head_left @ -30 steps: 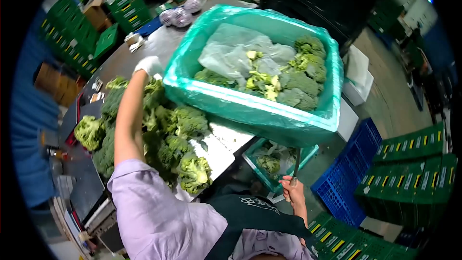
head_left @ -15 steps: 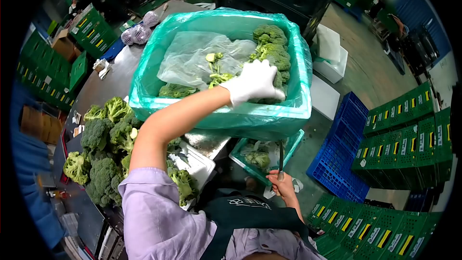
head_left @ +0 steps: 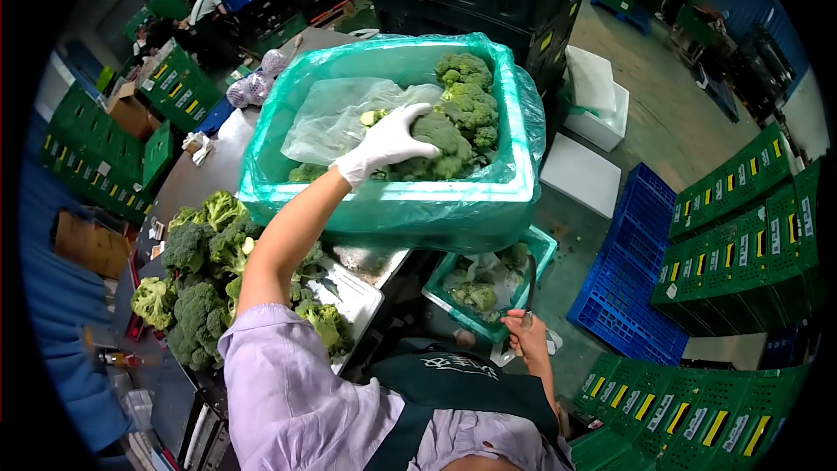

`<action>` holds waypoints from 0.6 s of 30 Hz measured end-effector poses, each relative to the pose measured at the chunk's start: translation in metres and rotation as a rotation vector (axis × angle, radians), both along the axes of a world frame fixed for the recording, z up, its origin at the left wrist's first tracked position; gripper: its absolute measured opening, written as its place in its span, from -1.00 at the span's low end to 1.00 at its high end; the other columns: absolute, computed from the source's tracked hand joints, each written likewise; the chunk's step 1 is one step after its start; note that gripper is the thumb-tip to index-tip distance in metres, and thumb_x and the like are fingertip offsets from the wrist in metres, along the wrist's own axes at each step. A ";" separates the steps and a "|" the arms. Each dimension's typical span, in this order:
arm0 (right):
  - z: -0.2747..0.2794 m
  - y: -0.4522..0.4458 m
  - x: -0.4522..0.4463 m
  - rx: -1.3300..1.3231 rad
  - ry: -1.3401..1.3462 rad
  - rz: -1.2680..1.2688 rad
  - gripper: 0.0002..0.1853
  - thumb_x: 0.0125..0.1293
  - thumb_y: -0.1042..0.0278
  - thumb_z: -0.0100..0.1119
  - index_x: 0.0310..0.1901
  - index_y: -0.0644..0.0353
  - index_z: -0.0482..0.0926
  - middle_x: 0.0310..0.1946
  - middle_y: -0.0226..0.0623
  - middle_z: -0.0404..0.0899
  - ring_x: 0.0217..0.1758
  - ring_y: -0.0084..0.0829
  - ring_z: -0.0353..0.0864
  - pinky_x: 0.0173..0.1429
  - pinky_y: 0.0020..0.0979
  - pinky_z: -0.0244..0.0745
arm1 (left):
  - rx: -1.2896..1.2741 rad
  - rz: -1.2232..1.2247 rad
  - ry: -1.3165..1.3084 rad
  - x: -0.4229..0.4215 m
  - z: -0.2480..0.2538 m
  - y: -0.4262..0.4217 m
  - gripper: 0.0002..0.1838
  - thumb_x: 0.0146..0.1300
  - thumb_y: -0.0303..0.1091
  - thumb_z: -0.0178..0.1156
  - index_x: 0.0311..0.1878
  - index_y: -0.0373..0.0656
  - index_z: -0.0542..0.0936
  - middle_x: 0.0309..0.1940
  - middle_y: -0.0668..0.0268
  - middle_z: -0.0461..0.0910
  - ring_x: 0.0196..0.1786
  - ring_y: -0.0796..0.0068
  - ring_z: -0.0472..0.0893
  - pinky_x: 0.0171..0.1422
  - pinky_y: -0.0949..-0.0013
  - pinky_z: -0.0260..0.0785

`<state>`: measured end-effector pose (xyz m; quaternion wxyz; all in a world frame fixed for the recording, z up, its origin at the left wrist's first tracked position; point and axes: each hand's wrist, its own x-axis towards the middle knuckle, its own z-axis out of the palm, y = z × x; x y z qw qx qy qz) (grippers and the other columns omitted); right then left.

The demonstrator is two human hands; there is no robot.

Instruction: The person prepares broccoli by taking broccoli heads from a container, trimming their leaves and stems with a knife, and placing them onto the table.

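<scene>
A large foam box (head_left: 497, 193), lined with translucent green plastic, stands at twelve o'clock, with broccoli heads packed along its three o'clock wall and a clear plastic sheet (head_left: 327, 113) toward nine. Inside, the left hand (head_left: 384, 141), gloved in white, has thumb and fingers spread wide around a broccoli head (head_left: 443, 144); how firmly they grip it I cannot tell. At five o'clock the bare right hand (head_left: 526, 340) is closed round the handle of a knife (head_left: 532, 279), beside a small green-lined crate (head_left: 545, 255) holding broccoli scraps.

A broccoli pile (head_left: 199, 318) covers the worktable between eight and nine, reaching a white tray (head_left: 362, 296) at seven. The table's grey top (head_left: 190, 181) shows bare toward nine-thirty; purplish netted bundles (head_left: 253, 87) sit on it at ten.

On the dull green-grey floor (head_left: 641, 113), a blue plastic pallet (head_left: 623, 270) leans between three and four, near stacked green crates (head_left: 732, 253) at three. A lidded white foam box (head_left: 597, 109) stands at two. Another person (head_left: 209, 4) is at ten-thirty.
</scene>
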<state>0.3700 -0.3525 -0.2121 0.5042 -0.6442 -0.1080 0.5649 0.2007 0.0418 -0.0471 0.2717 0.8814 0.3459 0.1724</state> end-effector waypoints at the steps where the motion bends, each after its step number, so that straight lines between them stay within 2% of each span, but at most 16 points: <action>1: -0.002 -0.005 0.003 0.005 -0.007 -0.013 -0.74 0.25 0.48 0.20 -0.05 0.28 0.43 -0.26 -0.19 0.63 -0.65 -0.66 0.31 -0.61 -0.57 0.23 | -0.104 0.067 -0.132 -0.013 -0.006 0.003 -0.15 -0.13 -0.09 0.39 0.30 -0.14 0.35 0.19 0.03 0.42 0.25 0.17 0.40 0.32 0.25 0.23; 2: -0.005 -0.008 0.006 0.013 -0.014 -0.025 -0.73 0.25 0.48 0.20 -0.04 0.28 0.43 -0.26 -0.20 0.64 -0.65 -0.66 0.31 -0.61 -0.57 0.23 | -0.203 0.134 -0.266 -0.025 -0.010 0.006 -0.17 -0.10 -0.11 0.40 0.29 -0.18 0.36 0.17 0.02 0.44 0.24 0.19 0.40 0.30 0.25 0.25; 4: -0.006 -0.015 0.010 0.046 0.029 -0.035 -0.73 0.23 0.49 0.21 -0.05 0.27 0.43 -0.26 -0.20 0.64 -0.64 -0.65 0.32 -0.61 -0.57 0.24 | -0.398 0.275 -0.522 -0.045 -0.008 0.007 -0.19 -0.03 -0.20 0.38 0.31 -0.28 0.33 0.11 0.13 0.47 0.14 0.37 0.42 0.26 0.34 0.24; 6: -0.004 -0.015 0.010 0.029 0.020 -0.030 -0.74 0.23 0.49 0.21 -0.06 0.27 0.43 -0.26 -0.19 0.63 -0.64 -0.65 0.32 -0.61 -0.57 0.24 | -0.505 0.365 -0.738 -0.060 0.004 -0.005 -0.25 0.03 -0.27 0.33 0.33 -0.25 0.32 0.12 0.15 0.47 0.13 0.39 0.43 0.26 0.35 0.23; 7: 0.000 -0.013 0.011 0.018 0.010 -0.017 -0.75 0.23 0.50 0.20 -0.08 0.27 0.44 -0.26 -0.19 0.63 -0.64 -0.65 0.33 -0.62 -0.56 0.25 | -0.381 0.351 -0.835 -0.070 -0.013 0.006 -0.27 0.08 -0.31 0.28 0.34 -0.25 0.29 0.09 0.20 0.48 0.09 0.46 0.45 0.20 0.39 0.28; 8: 0.004 -0.010 0.011 0.020 -0.001 0.010 -0.73 0.25 0.46 0.22 -0.05 0.31 0.46 -0.30 -0.22 0.64 -0.61 -0.65 0.36 -0.58 -0.53 0.30 | -0.384 0.382 -0.914 -0.073 -0.006 -0.006 -0.32 0.12 -0.31 0.20 0.34 -0.23 0.29 0.05 0.24 0.50 0.06 0.51 0.47 0.12 0.40 0.36; 10: 0.015 0.000 0.008 0.061 -0.071 0.045 -0.73 0.23 0.43 0.24 -0.07 0.31 0.47 -0.34 -0.25 0.64 -0.60 -0.66 0.37 -0.58 -0.53 0.29 | -0.589 0.237 -1.245 -0.074 0.007 -0.038 -0.32 0.15 -0.26 0.15 0.35 -0.22 0.25 0.06 0.26 0.50 0.06 0.50 0.48 0.06 0.40 0.41; 11: 0.022 0.007 0.006 0.064 -0.072 0.065 -0.73 0.23 0.43 0.24 -0.07 0.31 0.47 -0.34 -0.25 0.64 -0.60 -0.66 0.37 -0.58 -0.53 0.29 | -0.643 0.225 -1.353 -0.071 0.015 -0.062 -0.33 0.15 -0.20 0.12 0.34 -0.18 0.26 0.11 0.23 0.47 0.04 0.41 0.52 0.10 0.32 0.43; 12: 0.029 0.014 0.005 0.132 -0.157 0.094 -0.74 0.22 0.44 0.26 -0.10 0.31 0.49 -0.36 -0.27 0.64 -0.57 -0.64 0.43 -0.54 -0.53 0.34 | -0.799 0.195 -1.460 -0.075 0.003 -0.075 -0.31 0.15 -0.11 0.15 0.33 -0.14 0.25 0.16 0.19 0.43 0.11 0.31 0.52 0.17 0.21 0.44; 14: 0.041 0.031 -0.001 0.189 -0.240 0.129 -0.75 0.21 0.44 0.27 -0.12 0.31 0.50 -0.38 -0.29 0.64 -0.53 -0.62 0.48 -0.50 -0.53 0.39 | -1.093 0.126 -1.579 -0.072 0.007 -0.122 -0.30 0.19 0.00 0.17 0.33 -0.12 0.26 0.23 0.14 0.39 0.27 0.11 0.40 0.33 -0.06 0.29; 16: 0.055 0.052 -0.013 0.533 -0.572 0.074 -0.78 0.17 0.47 0.30 -0.17 0.31 0.52 -0.42 -0.32 0.65 -0.43 -0.55 0.58 -0.36 -0.52 0.48 | -1.327 -0.063 -1.687 -0.071 -0.020 -0.149 -0.19 0.13 0.18 0.22 0.35 -0.07 0.26 0.28 0.11 0.34 0.29 0.01 0.37 0.35 -0.17 0.22; 17: 0.074 0.059 -0.021 0.549 -0.683 0.107 -0.77 0.15 0.48 0.31 -0.17 0.30 0.52 -0.41 -0.29 0.65 -0.39 -0.53 0.61 -0.30 -0.52 0.50 | -1.330 0.035 -1.682 -0.065 -0.020 -0.166 -0.06 0.02 0.35 0.21 0.36 -0.04 0.24 0.32 0.09 0.28 0.32 0.00 0.33 0.38 -0.20 0.16; 18: 0.097 0.065 -0.027 0.564 -0.795 0.140 -0.77 0.14 0.50 0.32 -0.17 0.30 0.53 -0.40 -0.27 0.65 -0.35 -0.51 0.63 -0.24 -0.51 0.51 | -1.370 0.016 -1.696 -0.062 -0.023 -0.179 -0.01 -0.04 0.37 0.23 0.37 -0.05 0.22 0.34 0.10 0.26 0.34 0.01 0.30 0.39 -0.18 0.14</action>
